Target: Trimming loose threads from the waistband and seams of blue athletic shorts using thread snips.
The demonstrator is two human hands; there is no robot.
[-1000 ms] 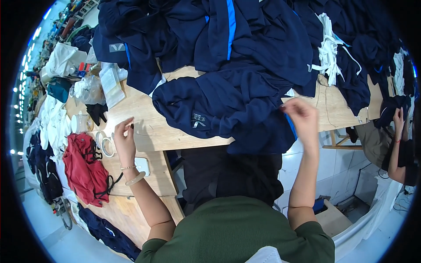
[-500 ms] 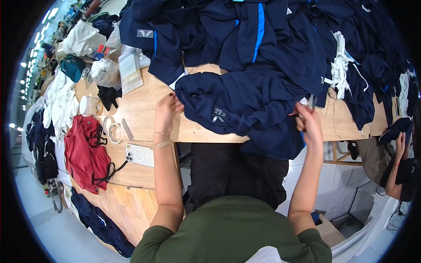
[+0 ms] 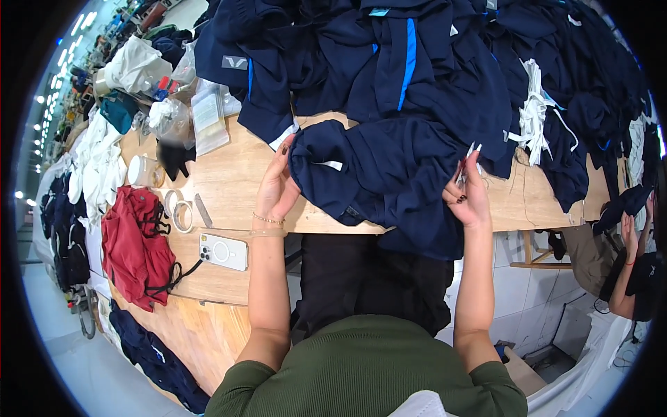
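Observation:
A navy garment lies bunched on the wooden table in front of me, its lower part hanging over the near edge. My left hand grips the garment's left edge, thumb on top and fingers partly under the cloth. At the right end, my right hand has its fingers curled around small thread snips, whose metal tips point up and away from me. This hand is against the cloth; whether it also pinches fabric is hidden. A small white label shows inside the left opening.
More navy garments with blue stripes are heaped along the far side. White strips lie at right. On the left are a phone, tape rolls, a jar and a red garment. Another person's hand shows far right.
The garment has been turned, so its printed mark has rolled toward the near edge and a white label shows. My left hand has shifted right and nearer; my right hand has moved left.

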